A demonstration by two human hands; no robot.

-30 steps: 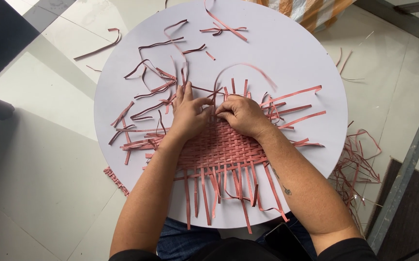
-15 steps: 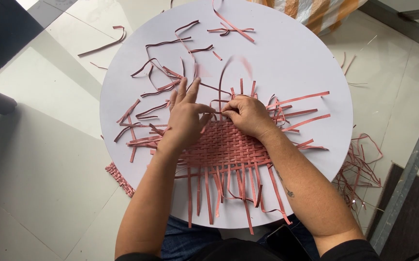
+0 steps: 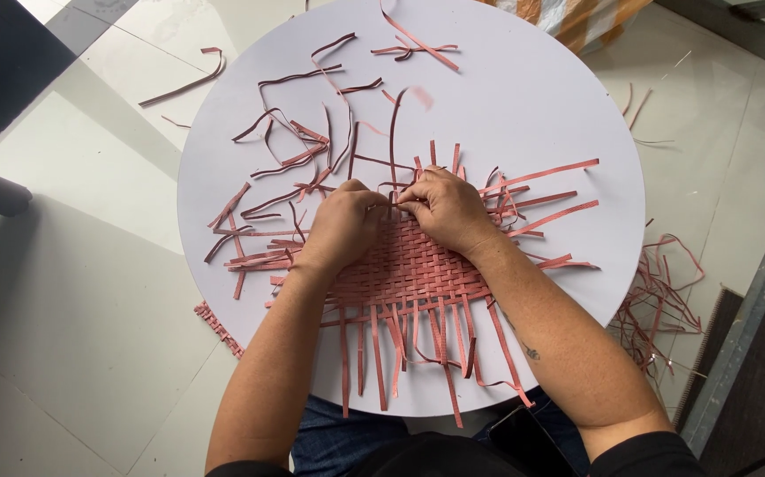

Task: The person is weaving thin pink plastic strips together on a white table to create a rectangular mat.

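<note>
Now drawing closer together, left hand and right hand, fingers pinching a strip at the mat. Best pulling it snug, keeping rows flat on the surface.

Under your hands lies a flat woven mat of reddish-pink strips, laid in a tight over-and-under grid. It rests on the near half of the round white counter, close to the near edge. Loose strip ends stick out from every side of the mat: those on the near side run past the counter's near edge, and those on the right fan out toward the right edge. One long strip rises from the mat's far edge, where your fingers meet, and curls over at its top.
</note>
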